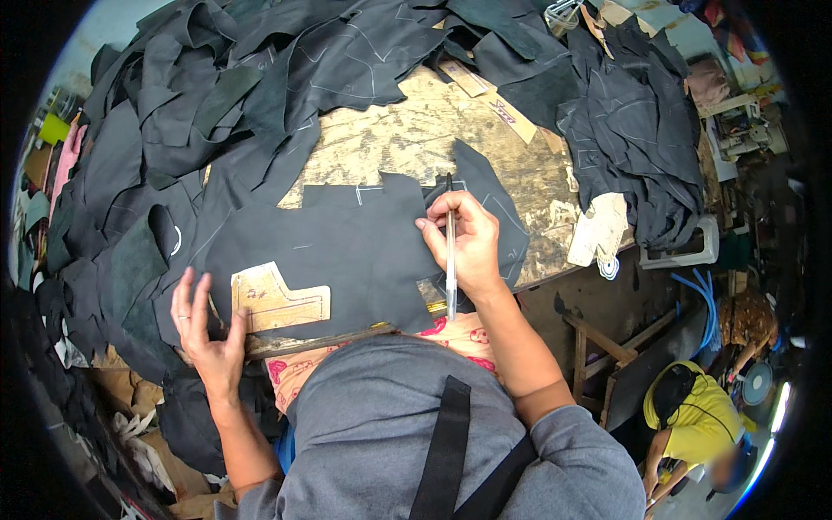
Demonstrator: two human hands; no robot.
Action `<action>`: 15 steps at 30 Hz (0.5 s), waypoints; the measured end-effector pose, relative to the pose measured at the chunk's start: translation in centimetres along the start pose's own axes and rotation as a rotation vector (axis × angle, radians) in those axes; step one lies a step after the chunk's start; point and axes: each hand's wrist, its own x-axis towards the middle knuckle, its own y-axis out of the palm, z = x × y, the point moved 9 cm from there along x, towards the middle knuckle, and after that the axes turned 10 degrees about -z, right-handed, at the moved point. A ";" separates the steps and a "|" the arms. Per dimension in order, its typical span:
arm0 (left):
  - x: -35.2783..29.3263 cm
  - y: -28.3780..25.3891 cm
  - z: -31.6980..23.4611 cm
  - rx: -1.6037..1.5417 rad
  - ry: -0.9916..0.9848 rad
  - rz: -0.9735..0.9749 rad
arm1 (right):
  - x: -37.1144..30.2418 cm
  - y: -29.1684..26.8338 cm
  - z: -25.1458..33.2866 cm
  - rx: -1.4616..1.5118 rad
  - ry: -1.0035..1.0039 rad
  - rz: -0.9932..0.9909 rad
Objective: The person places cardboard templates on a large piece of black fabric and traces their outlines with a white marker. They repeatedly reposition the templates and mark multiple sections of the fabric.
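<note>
A black sheet of leather (364, 251) lies flat in front of me, with pale lines drawn near its far edge. On its near left part rests a tan cardboard template (277, 305), cut in an angular boot-like outline. My left hand (206, 334) is spread over the sheet's left side, its thumb at the template's left edge. Over the sheet's right end, my right hand (468, 234) grips a slim pen (451, 269) between thumb and fingers. The pen's black end points away from me, its pale end toward me. A second marked black piece (511, 230) lies beyond that hand.
Heaps of black leather (199, 95) cover the table's left and far sides; another pile (637, 130) is at right. Cardboard strips (511, 117) lie on the worn wooden tabletop (373, 143). A wooden frame (598, 347) stands right. A person in yellow (693, 416) bends at lower right.
</note>
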 end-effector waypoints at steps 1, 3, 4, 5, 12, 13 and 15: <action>0.3 0.4 -1.0 -0.046 0.048 0.068 | 0.0 -0.1 0.0 -0.014 -0.011 0.002; 0.3 1.9 -2.6 0.019 0.106 0.243 | -0.2 0.0 0.0 -0.043 -0.030 0.018; 0.3 2.7 -2.8 0.016 0.080 0.355 | -0.2 0.0 0.0 -0.022 -0.029 0.007; 0.0 3.8 -2.6 0.030 0.028 0.502 | -0.2 0.0 -0.1 -0.008 -0.024 0.004; 1.5 2.5 0.4 -0.455 -0.448 0.422 | -0.2 -1.4 2.7 -0.053 -0.184 -0.141; 0.5 3.0 1.4 -0.683 -0.729 0.373 | -0.6 -1.8 4.0 -0.114 -0.256 -0.172; 0.0 3.2 0.0 -1.007 -0.775 0.105 | -1.4 -0.4 4.4 0.022 -0.127 -0.015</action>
